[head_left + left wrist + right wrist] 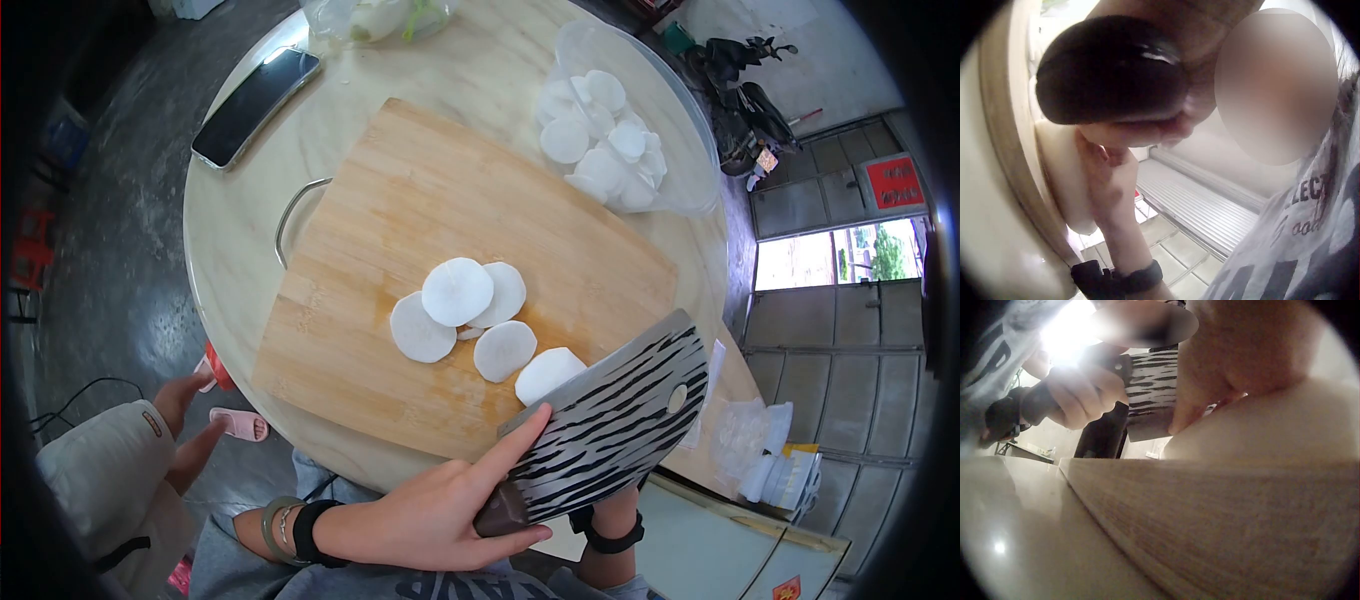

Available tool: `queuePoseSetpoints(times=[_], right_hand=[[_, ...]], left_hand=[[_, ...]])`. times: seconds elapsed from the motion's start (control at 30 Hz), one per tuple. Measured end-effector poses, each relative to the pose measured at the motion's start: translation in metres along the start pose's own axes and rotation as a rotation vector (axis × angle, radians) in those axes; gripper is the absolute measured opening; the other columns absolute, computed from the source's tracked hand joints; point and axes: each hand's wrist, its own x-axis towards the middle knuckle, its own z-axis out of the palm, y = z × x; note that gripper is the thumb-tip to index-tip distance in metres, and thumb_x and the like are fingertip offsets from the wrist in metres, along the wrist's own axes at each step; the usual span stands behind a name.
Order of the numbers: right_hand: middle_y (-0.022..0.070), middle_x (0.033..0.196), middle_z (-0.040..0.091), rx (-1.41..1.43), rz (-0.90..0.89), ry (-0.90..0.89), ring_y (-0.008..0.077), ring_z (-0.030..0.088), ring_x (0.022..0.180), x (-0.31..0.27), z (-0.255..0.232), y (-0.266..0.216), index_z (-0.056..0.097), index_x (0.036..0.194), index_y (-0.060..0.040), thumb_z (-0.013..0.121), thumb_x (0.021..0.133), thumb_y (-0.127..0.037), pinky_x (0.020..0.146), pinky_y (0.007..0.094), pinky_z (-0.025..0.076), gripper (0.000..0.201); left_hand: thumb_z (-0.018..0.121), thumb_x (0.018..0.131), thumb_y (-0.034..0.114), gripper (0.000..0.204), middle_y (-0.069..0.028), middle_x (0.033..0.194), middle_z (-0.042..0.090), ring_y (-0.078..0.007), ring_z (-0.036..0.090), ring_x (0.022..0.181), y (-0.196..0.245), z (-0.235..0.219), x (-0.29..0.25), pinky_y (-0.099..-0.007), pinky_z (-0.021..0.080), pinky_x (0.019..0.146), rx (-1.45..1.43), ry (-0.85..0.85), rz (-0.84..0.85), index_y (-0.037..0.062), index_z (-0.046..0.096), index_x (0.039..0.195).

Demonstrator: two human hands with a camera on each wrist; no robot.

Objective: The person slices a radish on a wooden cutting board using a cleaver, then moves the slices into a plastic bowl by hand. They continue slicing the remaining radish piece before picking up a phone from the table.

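My left hand (pixel 430 510) grips the dark handle (pixel 503 510) of a broad cleaver (pixel 610 420), its index finger laid along the striped blade. The blade stands over the board's lower right edge, beside a white round face (pixel 548 374). Mostly hidden behind it in the head view is my right hand (pixel 615 512). In the right wrist view that hand (pixel 1241 356) holds a thick white vegetable (pixel 1260 428) lying on the board, fingertips close to the blade (pixel 1152 394). Several white round slices (pixel 457 292) lie, some overlapping, mid-board.
The wooden board (pixel 400 160) has a metal handle (pixel 293 215) on its left. A clear container (pixel 690 150) of slices stands at the upper right, a phone (pixel 255 108) at the upper left, a plastic bag (pixel 350 22) at the top. A person's legs (pixel 190 440) are at the left.
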Motion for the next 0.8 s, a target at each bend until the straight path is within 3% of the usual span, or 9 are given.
queuePoseSetpoints(times=[0.03,0.23,0.27,0.37,0.5,0.6,0.73,0.8], right_hand=[[0.0186,0.105,0.061,0.057,0.061,0.032,0.0354,0.058,0.094,0.000,0.001,-0.001,0.054,0.113,0.0123,0.071,0.073,-0.015,0.085,0.0446,0.042,0.051],[0.0194,0.101,0.061,0.010,0.003,0.042,0.0371,0.057,0.090,0.001,0.002,-0.001,0.054,0.112,0.0132,0.069,0.074,-0.014,0.084,0.0444,0.043,0.049],[0.0197,0.100,0.061,-0.078,0.015,0.010,0.0375,0.057,0.089,-0.001,0.001,-0.002,0.053,0.111,0.0136,0.069,0.074,-0.014,0.082,0.0448,0.044,0.049],[0.0194,0.099,0.061,0.005,-0.023,0.014,0.0376,0.057,0.090,0.008,-0.003,-0.002,0.055,0.110,0.0133,0.070,0.073,-0.014,0.082,0.0458,0.043,0.048],[0.0189,0.098,0.061,0.067,0.050,0.020,0.0375,0.058,0.087,0.003,0.002,0.000,0.050,0.118,0.0141,0.070,0.072,-0.013,0.078,0.0458,0.045,0.057],[0.0172,0.091,0.060,0.142,-0.080,0.152,0.0367,0.060,0.076,0.036,-0.002,-0.010,0.030,0.134,0.0154,0.071,0.070,-0.011,0.068,0.0446,0.047,0.080],[0.0154,0.088,0.061,0.100,-0.055,0.179,0.0364,0.060,0.075,0.034,-0.002,-0.011,0.031,0.135,0.0137,0.070,0.070,-0.010,0.067,0.0446,0.047,0.080],[0.0132,0.086,0.060,0.154,-0.056,0.206,0.0350,0.060,0.072,0.037,-0.001,-0.011,0.046,0.123,0.0100,0.070,0.070,-0.010,0.062,0.0426,0.047,0.062]], left_hand=[[0.066,0.086,0.021,0.092,-0.0163,0.065,0.061,-0.0260,0.059,0.051,0.000,0.000,0.000,-0.0334,0.046,0.052,-0.015,-0.002,0.001,0.0009,0.000,0.147],[0.067,0.086,0.020,0.092,-0.0166,0.070,0.061,-0.0241,0.060,0.055,-0.003,0.001,0.000,-0.0324,0.045,0.054,-0.062,0.028,0.053,0.0015,0.001,0.147],[0.067,0.086,0.020,0.092,-0.0166,0.070,0.061,-0.0241,0.060,0.055,-0.002,0.001,0.000,-0.0324,0.045,0.054,-0.062,0.027,0.051,0.0015,0.001,0.147],[0.067,0.085,0.019,0.092,-0.0161,0.070,0.061,-0.0229,0.059,0.054,0.000,-0.002,0.000,-0.0321,0.046,0.055,-0.029,-0.013,-0.013,0.0015,0.001,0.147],[0.067,0.085,0.017,0.092,-0.0186,0.087,0.063,-0.0214,0.061,0.064,0.000,-0.002,0.001,-0.0306,0.048,0.061,-0.061,-0.005,0.017,0.0017,0.001,0.147],[0.067,0.085,0.015,0.092,-0.0203,0.102,0.061,-0.0216,0.063,0.074,0.003,-0.004,0.000,-0.0305,0.049,0.068,-0.087,-0.009,0.018,0.0017,0.001,0.147],[0.066,0.086,0.013,0.090,-0.0218,0.118,0.057,-0.0243,0.063,0.090,0.003,-0.005,0.002,-0.0324,0.049,0.077,-0.117,-0.015,0.035,0.0015,0.001,0.147],[0.066,0.085,0.013,0.090,-0.0221,0.120,0.055,-0.0251,0.062,0.093,0.002,-0.005,0.002,-0.0328,0.048,0.080,-0.113,-0.016,0.052,0.0015,0.001,0.147]])
